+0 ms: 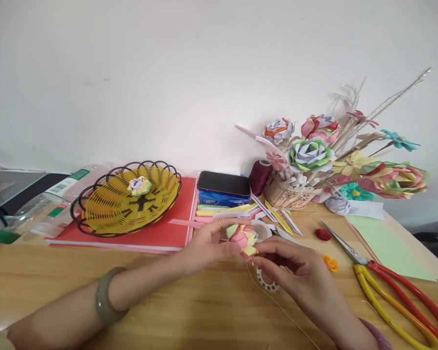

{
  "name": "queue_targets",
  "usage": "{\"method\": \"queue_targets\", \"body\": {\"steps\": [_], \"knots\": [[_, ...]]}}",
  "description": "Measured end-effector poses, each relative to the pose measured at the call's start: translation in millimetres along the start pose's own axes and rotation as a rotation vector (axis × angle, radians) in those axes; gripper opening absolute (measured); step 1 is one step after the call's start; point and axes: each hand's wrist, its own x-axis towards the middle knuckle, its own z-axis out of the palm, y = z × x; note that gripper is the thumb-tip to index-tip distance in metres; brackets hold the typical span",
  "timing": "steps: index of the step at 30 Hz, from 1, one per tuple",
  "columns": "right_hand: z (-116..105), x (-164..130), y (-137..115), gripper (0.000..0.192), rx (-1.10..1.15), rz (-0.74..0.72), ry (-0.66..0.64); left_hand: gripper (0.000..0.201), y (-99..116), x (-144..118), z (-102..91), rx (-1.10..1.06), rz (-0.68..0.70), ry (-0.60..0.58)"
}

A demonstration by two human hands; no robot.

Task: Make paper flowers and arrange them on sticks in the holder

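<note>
Above the middle of the table, my left hand grips a small paper flower with pink, yellow and pale green petals. The fingers and thumb of my right hand pinch a lower petal on the flower's right side. A thin thread runs down from beneath the flower across the wood. Just under my right hand lies a white ring with holes, partly covered. Behind the flower, a white roll is half hidden.
A yellow woven basket holding a small paper flower rests on red paper at left. A phone tops a blue packet beside paper strips. At right are large scissors and a basket of paper flowers.
</note>
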Motion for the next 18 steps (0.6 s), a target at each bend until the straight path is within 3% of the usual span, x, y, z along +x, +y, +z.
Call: {"method": "queue_targets", "body": {"steps": [4, 11, 15, 18], "knots": [[-0.7, 0.1, 2.1, 0.012, 0.042, 0.021, 0.109, 0.052, -0.8, 0.0, -0.2, -0.052, 0.028, 0.014], [-6.6, -1.3, 0.1, 0.017, 0.18, 0.19, 0.22, 0.061, -8.8, -0.1, -4.2, -0.035, 0.111, 0.051], [-2.6, -1.7, 1.4, 0.011, 0.152, 0.047, 0.153, 0.06, -9.2, -0.4, -3.6, 0.165, 0.292, 0.089], [2.3, -3.3, 3.5, 0.012, 0.054, -0.122, 0.132, 0.059, -8.6, -1.1, -1.5, 0.242, 0.351, 0.055]]}}
